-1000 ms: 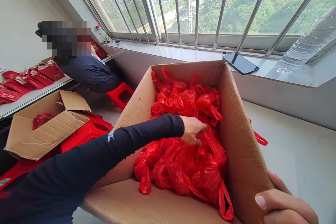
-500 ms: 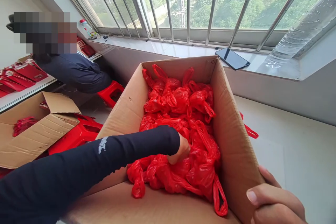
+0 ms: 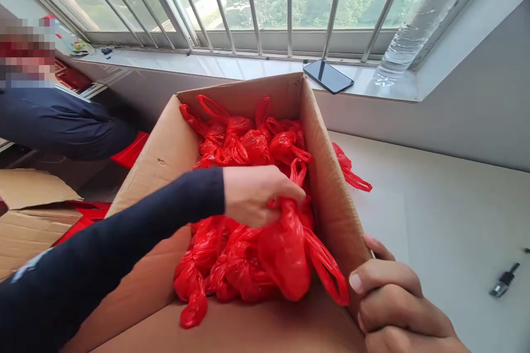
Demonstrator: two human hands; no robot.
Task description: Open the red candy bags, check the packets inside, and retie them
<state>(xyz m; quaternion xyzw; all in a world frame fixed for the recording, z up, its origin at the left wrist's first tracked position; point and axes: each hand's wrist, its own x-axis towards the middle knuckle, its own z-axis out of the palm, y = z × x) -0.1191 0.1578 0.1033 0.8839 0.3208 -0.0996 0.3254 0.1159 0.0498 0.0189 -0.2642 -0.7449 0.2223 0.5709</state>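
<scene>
My left hand (image 3: 259, 193), in a dark sleeve, is closed on the gathered top of a knotted red plastic bag (image 3: 287, 265) and lifts it inside a deep cardboard box (image 3: 149, 176). What the bag holds is hidden. Several more tied red plastic bags (image 3: 240, 270) lie beneath and behind it, with loop handles sticking up. My right hand (image 3: 397, 303) grips the box's right wall near the front corner, thumb on the inner side and fingers outside.
A dark phone (image 3: 329, 76) and a clear bottle of water (image 3: 414, 38) are on the windowsill. Another red bag (image 3: 350, 168) lies right of the box, and a small black-and-silver object (image 3: 503, 282) farther right. At left are a seated person (image 3: 53, 121) and a second carton (image 3: 33, 226).
My left hand has come up from among the bags, raising one red bag. My right hand stays on the box wall. The view has shifted to the right.
</scene>
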